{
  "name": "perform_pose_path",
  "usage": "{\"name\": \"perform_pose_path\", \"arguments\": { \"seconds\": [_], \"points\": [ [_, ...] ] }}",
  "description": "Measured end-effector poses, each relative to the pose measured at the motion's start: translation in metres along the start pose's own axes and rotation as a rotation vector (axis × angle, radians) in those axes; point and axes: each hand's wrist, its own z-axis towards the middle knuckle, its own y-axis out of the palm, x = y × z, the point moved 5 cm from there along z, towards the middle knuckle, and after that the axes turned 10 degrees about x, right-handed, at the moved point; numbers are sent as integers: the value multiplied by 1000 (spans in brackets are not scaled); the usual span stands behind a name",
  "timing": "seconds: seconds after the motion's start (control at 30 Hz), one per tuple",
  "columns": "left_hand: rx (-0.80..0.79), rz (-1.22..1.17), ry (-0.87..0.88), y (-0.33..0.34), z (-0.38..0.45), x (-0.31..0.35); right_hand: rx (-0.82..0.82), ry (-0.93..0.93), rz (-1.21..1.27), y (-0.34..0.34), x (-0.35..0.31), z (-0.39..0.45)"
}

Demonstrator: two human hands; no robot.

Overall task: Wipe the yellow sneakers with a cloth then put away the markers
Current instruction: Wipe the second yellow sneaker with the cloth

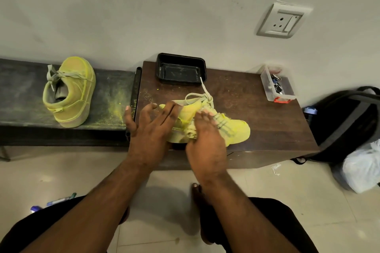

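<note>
A yellow sneaker (236,129) lies on the brown table (257,109), toe pointing right. My left hand (150,129) rests on its heel end with fingers spread, steadying it. My right hand (205,139) presses a yellowish cloth (190,130) against the sneaker's side near the laces. The second yellow sneaker (70,92) stands upright on the dark bench (20,98) at the left. Markers (59,200) lie on the floor at the lower left, beside my leg.
A black tray (202,68) sits at the table's back edge. A clear box of clips (276,86) stands at the back right. A black backpack (347,121) and white bag (364,168) are on the floor at right. Yellow dust covers bench and table.
</note>
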Motion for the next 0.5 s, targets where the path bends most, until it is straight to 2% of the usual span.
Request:
{"name": "perform_pose_path", "arguments": {
  "seconds": [0.27, 0.5],
  "points": [
    [-34, 24, -38, 2, 1, -7, -125, -109, -107, -2, 0, 20],
    [-28, 49, -49, 2, 3, -11, -76, -9, -225, -23, 53, 29]
  ]
}}
